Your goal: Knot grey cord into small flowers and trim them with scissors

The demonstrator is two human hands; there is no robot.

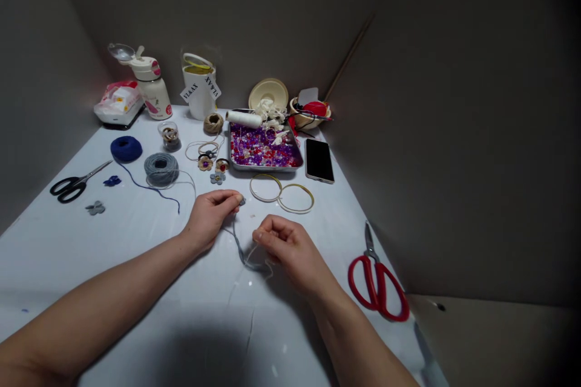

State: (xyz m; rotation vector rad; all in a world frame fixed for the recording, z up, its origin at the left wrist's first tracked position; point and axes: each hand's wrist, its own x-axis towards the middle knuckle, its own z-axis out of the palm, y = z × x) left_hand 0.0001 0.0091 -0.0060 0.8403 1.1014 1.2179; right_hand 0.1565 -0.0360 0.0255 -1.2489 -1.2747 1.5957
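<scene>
hidden: grey yarn (241, 248) end in left fingers (229, 197) | too small: held bit (242, 201)

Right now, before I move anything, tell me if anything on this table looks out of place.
The white thread spool looks oddly placed: it sits perched on the back rim of the bead tray, not on the table.

Looks like a little craft corner at home, honestly: a white-covered table (95, 260) tucked between grey walls (236, 12), with a tray of beads (265, 167), balls of yarn (161, 169), black scissors (68, 188), red scissors (374, 290), a water bottle (155, 95) and a phone (319, 161) lying around.
</scene>
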